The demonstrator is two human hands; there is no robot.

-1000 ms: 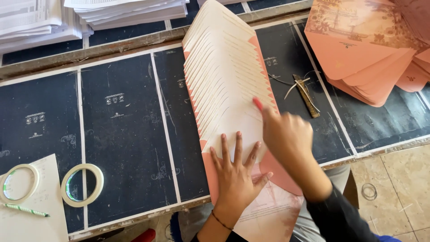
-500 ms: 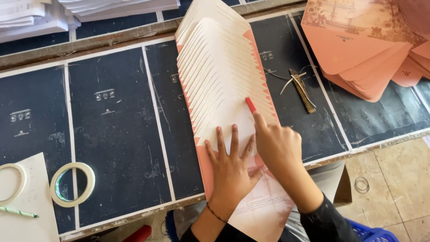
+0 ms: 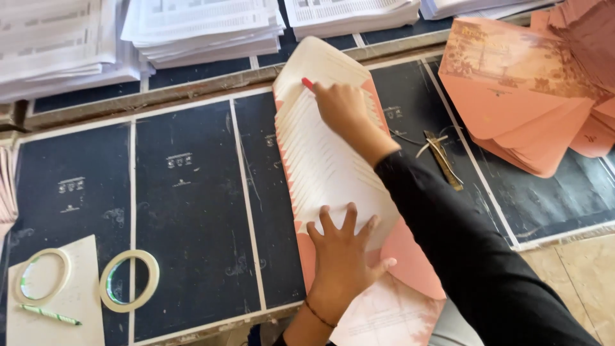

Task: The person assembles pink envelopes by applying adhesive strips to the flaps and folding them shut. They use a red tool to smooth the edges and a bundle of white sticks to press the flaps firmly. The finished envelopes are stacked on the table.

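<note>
A long fanned row of pink envelopes with cream flaps (image 3: pixel 320 154) lies on the dark table, running from the near edge toward the far side. My left hand (image 3: pixel 343 250) presses flat on the near end of the row, fingers spread. My right hand (image 3: pixel 343 106), in a black sleeve, reaches to the far end and rests on the flaps there, its red-nailed fingertips touching the top envelope. Neither hand grips anything.
Dark mats (image 3: pixel 186 198) cover the table. Stacks of white printed sheets (image 3: pixel 198 25) line the far edge. A heap of pink envelopes (image 3: pixel 525 96) sits at far right, a small brush-like tool (image 3: pixel 442 157) beside it. Two tape rings (image 3: pixel 128 280) and a green pen (image 3: pixel 51 314) lie near left.
My right hand has slid along the fanned row from its near-middle up to the far end. My left hand stays pressed on the near end. The camera view has shifted slightly.
</note>
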